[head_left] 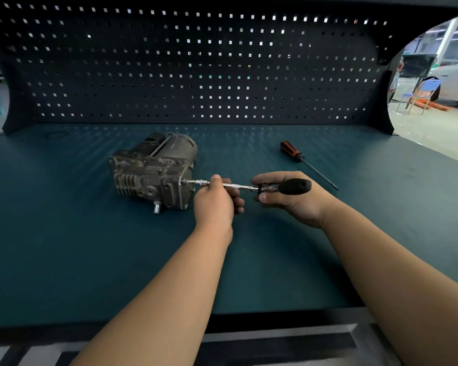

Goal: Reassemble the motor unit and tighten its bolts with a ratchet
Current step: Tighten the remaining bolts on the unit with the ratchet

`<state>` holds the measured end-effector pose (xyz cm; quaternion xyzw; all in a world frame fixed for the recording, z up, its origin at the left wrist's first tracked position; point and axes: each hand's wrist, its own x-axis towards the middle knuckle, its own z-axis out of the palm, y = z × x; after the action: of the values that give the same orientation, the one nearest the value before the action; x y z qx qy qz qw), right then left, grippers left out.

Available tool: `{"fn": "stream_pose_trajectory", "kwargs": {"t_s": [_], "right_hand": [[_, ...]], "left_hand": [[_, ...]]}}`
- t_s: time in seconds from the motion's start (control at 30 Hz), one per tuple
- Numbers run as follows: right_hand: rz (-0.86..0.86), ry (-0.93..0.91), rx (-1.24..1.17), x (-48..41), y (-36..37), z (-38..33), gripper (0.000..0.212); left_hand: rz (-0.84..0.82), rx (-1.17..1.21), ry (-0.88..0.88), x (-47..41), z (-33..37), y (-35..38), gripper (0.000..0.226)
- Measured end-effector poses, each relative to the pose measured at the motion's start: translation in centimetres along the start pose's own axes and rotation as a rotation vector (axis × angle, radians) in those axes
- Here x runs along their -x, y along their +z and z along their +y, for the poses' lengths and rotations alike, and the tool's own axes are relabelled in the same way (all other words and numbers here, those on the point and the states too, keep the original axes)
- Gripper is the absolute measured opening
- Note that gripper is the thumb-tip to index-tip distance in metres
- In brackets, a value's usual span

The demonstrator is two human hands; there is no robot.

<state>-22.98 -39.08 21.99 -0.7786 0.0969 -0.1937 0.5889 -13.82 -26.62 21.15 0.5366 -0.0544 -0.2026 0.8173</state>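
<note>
I see motor unit (154, 170) lying on teal tabletop (77, 260), left of centre, cylindrical end toward pegboard (196, 62). Ratchet (242, 185) held level, socket tip meeting unit's right face. Left hand (217, 200): grip pinching metal shaft near tip, thumb on top. Right hand (288, 204): grip curled round black handle from below. Screwdriver (300, 157), orange-black handle, lies on tabletop beyond right hand, apart from it, blade pointing right.

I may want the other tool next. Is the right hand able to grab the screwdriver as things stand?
Probably not yet: the right hand grips the ratchet. The screwdriver lies uncovered just beyond it, so after letting go the way looks free.
</note>
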Motion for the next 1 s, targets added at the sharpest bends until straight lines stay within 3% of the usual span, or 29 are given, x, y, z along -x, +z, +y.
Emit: {"fn": "stream_pose_trajectory", "kwargs": {"t_s": [0.1,0.17,0.23,0.3,0.37,0.43,0.5,0.6,0.8,1.0], "right_hand": [[0.056,0.012,-0.079,0.3,0.6,0.3,0.036],[0.070,0.026,-0.107,0.4,0.8,0.6,0.035],[0.057,0.040,-0.097,0.2,0.8,0.7,0.033],[0.048,0.055,-0.086,0.0,0.7,0.9,0.032],[0.050,0.070,-0.116,-0.1,0.8,1.0,0.029],[0.065,0.084,-0.175,-0.2,0.8,1.0,0.022],[0.086,0.089,-0.183,-0.4,0.8,1.1,0.011],[0.127,0.086,-0.192,-1.0,0.8,1.0,0.007],[0.235,0.155,-0.099,-2.8,1.0,0.7,0.033],[0.296,0.180,-0.076,-2.9,0.1,1.0,0.035]], "left_hand": [[-0.030,-0.131,-0.056,0.6,0.6,-0.8,0.032],[-0.086,-0.487,0.048,0.9,1.3,-2.8,0.033],[-0.025,-0.971,0.409,0.8,2.5,-6.1,0.024],[0.163,-1.327,0.801,0.1,4.3,-8.9,0.027],[0.151,-1.506,0.932,-1.4,5.8,-10.3,0.049],[-0.073,-1.518,0.919,-2.8,6.3,-10.2,0.051],[-0.171,-1.424,0.936,-3.5,5.5,-9.7,0.036],[-0.080,-1.364,1.020,-4.1,4.3,-9.2,0.018],[-0.086,-1.395,0.984,-4.4,4.2,-9.0,0.019],[-0.046,-1.384,0.964,-4.5,3.6,-7.4,0.021]]}}
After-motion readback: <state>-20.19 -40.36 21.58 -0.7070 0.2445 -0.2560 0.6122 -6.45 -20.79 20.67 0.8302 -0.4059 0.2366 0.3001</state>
